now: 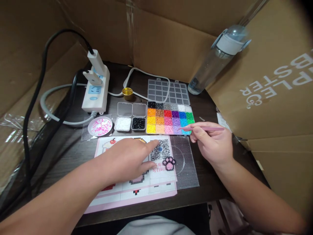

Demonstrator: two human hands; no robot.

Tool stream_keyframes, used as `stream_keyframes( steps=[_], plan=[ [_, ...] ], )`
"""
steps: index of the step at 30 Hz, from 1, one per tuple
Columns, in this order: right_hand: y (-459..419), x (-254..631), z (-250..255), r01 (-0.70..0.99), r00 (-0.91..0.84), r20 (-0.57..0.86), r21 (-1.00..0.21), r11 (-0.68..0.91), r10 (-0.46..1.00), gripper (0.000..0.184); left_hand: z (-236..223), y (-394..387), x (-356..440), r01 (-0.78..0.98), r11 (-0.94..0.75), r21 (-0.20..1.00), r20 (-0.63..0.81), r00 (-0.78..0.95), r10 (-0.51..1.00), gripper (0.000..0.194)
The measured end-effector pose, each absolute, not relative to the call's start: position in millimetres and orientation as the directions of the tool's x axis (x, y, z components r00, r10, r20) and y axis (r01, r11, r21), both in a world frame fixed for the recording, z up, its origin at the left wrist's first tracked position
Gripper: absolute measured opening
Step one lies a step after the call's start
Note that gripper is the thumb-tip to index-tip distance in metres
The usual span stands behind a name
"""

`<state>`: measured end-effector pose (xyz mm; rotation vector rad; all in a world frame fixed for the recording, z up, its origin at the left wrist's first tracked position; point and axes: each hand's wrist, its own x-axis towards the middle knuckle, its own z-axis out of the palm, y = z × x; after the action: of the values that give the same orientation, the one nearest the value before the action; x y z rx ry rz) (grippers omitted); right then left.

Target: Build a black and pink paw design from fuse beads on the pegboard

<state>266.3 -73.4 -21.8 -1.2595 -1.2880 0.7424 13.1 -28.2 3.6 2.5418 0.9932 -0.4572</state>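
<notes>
My right hand [213,143] pinches a pair of pink tweezers [202,129]. Their tips point left, over the lower purple and blue cells of the bead box [167,121], a clear case of small beads sorted by colour. My left hand [133,156] hovers over or rests on the printed pattern sheets [117,195], thumb and index finger apart, nothing between them. Part of the printed designs is hidden beneath it. A pink and black paw made of beads [169,163] lies on the sheet's right side, partly below a QR code [160,149]. A clear pegboard [188,166] extends from under the sheets.
Left of the bead box stand small boxes of white beads [122,124] and black beads [138,123]. A round dish [100,126] holds pink and white beads. Behind are a gold cup [127,93], a power strip [96,91] with cables and a water bottle [215,62]. Cardboard walls [161,42] surround the table.
</notes>
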Motion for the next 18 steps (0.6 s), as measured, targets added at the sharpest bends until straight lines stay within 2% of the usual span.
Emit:
stream_keyframes(
  steps=[3,6,12,18],
  plan=[
    [-94.9,265.1,-16.2,0.207,0.138,0.222,-0.959,0.192,0.965,0.014,3.9,-28.1,13.3,0.698,-0.680,0.224,-0.422,0.699,0.578,0.065],
    [-115.8,256.2,-14.6,0.268,0.038,0.160,-0.952,0.144,0.986,0.012,3.7,-28.6,13.6,0.698,-0.682,0.218,-0.429,0.696,0.576,0.067],
    [-129.6,244.4,-25.0,0.301,-0.125,0.349,-0.879,0.371,0.929,0.025,-0.9,-28.9,13.5,0.690,-0.694,0.204,-0.413,0.704,0.578,0.066],
    [-126.6,247.7,-32.5,0.306,-0.194,0.380,-0.852,0.424,0.904,0.026,-3.5,-28.1,12.3,0.681,-0.701,0.210,-0.396,0.715,0.576,0.064]
  ],
)
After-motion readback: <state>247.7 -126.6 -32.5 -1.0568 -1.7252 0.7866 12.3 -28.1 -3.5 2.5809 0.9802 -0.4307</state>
